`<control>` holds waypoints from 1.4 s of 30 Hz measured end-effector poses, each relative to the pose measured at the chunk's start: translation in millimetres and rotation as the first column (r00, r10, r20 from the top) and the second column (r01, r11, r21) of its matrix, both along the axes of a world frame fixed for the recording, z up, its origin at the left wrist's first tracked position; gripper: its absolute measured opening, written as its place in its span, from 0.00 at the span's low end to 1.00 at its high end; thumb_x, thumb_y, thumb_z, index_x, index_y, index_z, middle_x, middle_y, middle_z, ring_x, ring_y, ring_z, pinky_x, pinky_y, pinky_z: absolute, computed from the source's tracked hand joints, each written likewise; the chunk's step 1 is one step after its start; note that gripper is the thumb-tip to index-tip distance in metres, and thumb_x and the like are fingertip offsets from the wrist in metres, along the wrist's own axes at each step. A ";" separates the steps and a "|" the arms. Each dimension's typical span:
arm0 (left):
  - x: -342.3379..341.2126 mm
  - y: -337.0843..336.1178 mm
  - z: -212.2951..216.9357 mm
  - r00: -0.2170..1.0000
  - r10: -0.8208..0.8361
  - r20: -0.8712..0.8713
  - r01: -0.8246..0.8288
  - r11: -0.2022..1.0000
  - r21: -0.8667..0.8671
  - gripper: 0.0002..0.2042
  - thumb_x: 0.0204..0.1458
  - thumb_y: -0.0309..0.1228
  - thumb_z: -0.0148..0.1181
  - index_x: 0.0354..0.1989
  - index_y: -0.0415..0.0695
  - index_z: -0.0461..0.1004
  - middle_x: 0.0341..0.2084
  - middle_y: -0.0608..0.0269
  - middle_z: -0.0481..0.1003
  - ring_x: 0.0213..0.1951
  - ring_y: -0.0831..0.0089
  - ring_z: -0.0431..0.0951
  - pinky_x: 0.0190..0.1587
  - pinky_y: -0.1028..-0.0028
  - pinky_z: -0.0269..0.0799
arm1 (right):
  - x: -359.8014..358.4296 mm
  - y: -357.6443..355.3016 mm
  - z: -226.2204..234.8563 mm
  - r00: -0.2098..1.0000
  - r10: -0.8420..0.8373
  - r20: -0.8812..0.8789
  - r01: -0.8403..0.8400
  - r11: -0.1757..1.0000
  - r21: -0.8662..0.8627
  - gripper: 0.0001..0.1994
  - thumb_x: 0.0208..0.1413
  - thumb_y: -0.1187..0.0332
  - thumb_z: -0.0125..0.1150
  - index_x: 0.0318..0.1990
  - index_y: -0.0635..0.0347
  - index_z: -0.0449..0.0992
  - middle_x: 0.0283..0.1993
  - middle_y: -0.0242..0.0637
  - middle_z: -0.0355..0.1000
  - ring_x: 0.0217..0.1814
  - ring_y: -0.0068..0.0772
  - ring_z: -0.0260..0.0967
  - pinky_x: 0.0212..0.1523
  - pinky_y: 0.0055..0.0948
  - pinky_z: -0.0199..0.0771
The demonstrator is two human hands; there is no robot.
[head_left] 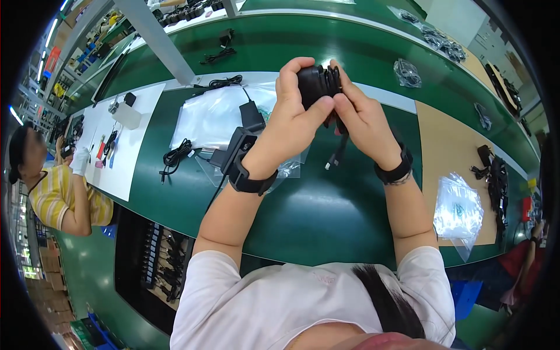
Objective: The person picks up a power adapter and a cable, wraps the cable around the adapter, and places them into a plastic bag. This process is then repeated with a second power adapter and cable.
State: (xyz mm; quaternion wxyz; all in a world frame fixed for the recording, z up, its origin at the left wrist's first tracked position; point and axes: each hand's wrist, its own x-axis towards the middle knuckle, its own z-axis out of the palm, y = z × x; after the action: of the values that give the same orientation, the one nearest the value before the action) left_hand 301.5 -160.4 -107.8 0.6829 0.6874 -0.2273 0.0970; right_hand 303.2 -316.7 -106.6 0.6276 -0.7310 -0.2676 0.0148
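Above the green table, both hands hold a black power adapter (309,85) with its cable (332,81) bundled in loops beside it. My left hand (294,119) is closed round the adapter's body, thumb on the near side. Fingers of my right hand (366,119) press against the looped cable, and the two thumbs almost meet. The cable's loose end (334,158) hangs below, with a small metal-tipped connector. Near my left wrist, another black adapter (251,115) lies on clear plastic bags (201,119). A coiled black cable (175,156) lies left of them.
At right, a brown board (434,140) bears a stack of clear bags (459,207) and a row of black adapters and cables (497,181). A bagged cable (406,73) lies on the far green surface. A co-worker in a striped yellow shirt (64,201) is at left, by a white worktop (125,157).
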 end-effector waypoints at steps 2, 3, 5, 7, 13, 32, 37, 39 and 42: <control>-2.6 3.7 -2.5 0.997 0.073 0.037 -0.077 0.991 0.108 0.28 0.46 0.30 0.59 0.52 0.42 0.51 0.42 0.55 0.60 0.38 0.72 0.67 0.40 0.75 0.68 | 2.9 -2.2 1.9 0.949 -0.096 0.300 0.199 0.921 -0.334 0.25 0.59 0.64 0.42 0.62 0.59 0.48 0.23 0.39 0.66 0.23 0.30 0.65 0.29 0.24 0.66; -4.2 3.4 -0.4 0.987 0.138 0.083 -0.153 0.964 0.219 0.28 0.44 0.32 0.62 0.51 0.42 0.53 0.41 0.56 0.61 0.38 0.73 0.67 0.39 0.75 0.68 | 1.9 -1.8 -1.1 0.950 -0.100 0.294 0.200 0.922 -0.331 0.25 0.59 0.64 0.42 0.62 0.59 0.48 0.23 0.39 0.66 0.23 0.30 0.65 0.29 0.24 0.66; -4.9 -5.0 1.6 0.989 0.135 -0.067 -0.133 0.991 0.027 0.28 0.42 0.32 0.64 0.49 0.42 0.55 0.39 0.58 0.62 0.37 0.75 0.67 0.39 0.76 0.68 | -1.9 3.6 -7.4 0.938 -0.023 0.345 0.125 0.953 -0.278 0.25 0.58 0.64 0.43 0.62 0.58 0.49 0.24 0.42 0.67 0.25 0.34 0.66 0.31 0.26 0.67; -7.3 -8.7 1.3 0.971 0.111 -0.213 -0.149 0.974 -0.169 0.28 0.39 0.33 0.66 0.46 0.42 0.57 0.37 0.60 0.63 0.36 0.76 0.67 0.39 0.77 0.67 | -7.5 9.2 -2.9 0.957 -0.045 0.288 0.127 0.954 -0.273 0.26 0.58 0.65 0.44 0.62 0.58 0.48 0.25 0.42 0.68 0.25 0.37 0.67 0.33 0.27 0.67; -1.9 10.2 14.3 0.829 0.488 0.273 -0.416 0.865 -0.282 0.27 0.37 0.27 0.68 0.43 0.42 0.57 0.33 0.66 0.64 0.32 0.81 0.68 0.33 0.82 0.67 | -20.3 -3.3 12.2 0.937 -0.243 0.252 0.299 0.930 -0.212 0.15 0.57 0.61 0.48 0.37 0.64 0.74 0.20 0.35 0.69 0.19 0.23 0.66 0.22 0.20 0.65; -11.2 -5.4 10.6 0.954 0.294 -0.056 -0.299 0.926 -0.231 0.27 0.39 0.21 0.64 0.48 0.45 0.57 0.32 0.66 0.65 0.31 0.80 0.67 0.33 0.81 0.67 | 12.8 -1.9 -35.7 0.971 0.094 -0.221 0.011 0.902 0.431 0.14 0.58 0.66 0.47 0.44 0.68 0.70 0.37 0.33 0.70 0.38 0.21 0.66 0.42 0.23 0.68; -21.7 -15.0 6.6 0.943 0.333 0.003 -0.323 0.916 -0.237 0.25 0.41 0.15 0.58 0.49 0.41 0.57 0.33 0.62 0.67 0.34 0.76 0.69 0.39 0.78 0.67 | 6.5 -1.4 -24.0 0.987 0.018 0.157 -0.017 1.000 -0.009 0.16 0.45 0.79 0.52 0.44 0.59 0.73 0.32 0.46 0.72 0.32 0.27 0.70 0.36 0.24 0.68; -19.9 -16.3 4.8 0.947 0.316 -0.052 -0.316 0.899 -0.303 0.25 0.42 0.15 0.57 0.49 0.41 0.56 0.35 0.62 0.66 0.34 0.75 0.69 0.38 0.78 0.68 | 3.9 5.4 -32.9 0.983 -0.090 0.161 0.068 0.988 0.137 0.15 0.45 0.80 0.51 0.43 0.62 0.73 0.33 0.45 0.73 0.33 0.29 0.71 0.37 0.24 0.69; -7.0 -25.0 -8.8 0.949 0.313 -0.036 -0.312 0.922 -0.229 0.24 0.43 0.18 0.59 0.49 0.40 0.57 0.36 0.61 0.66 0.35 0.74 0.69 0.38 0.76 0.69 | -4.7 5.0 -31.3 0.971 0.041 -0.234 0.067 0.897 0.436 0.13 0.53 0.73 0.49 0.46 0.67 0.69 0.38 0.43 0.72 0.38 0.24 0.68 0.39 0.24 0.68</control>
State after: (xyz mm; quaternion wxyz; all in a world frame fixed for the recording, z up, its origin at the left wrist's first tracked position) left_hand 294.5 -185.4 -116.6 0.7341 0.6303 -0.1023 0.2309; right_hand 298.5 -311.7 -137.9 0.8041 -0.5646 -0.1821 0.0369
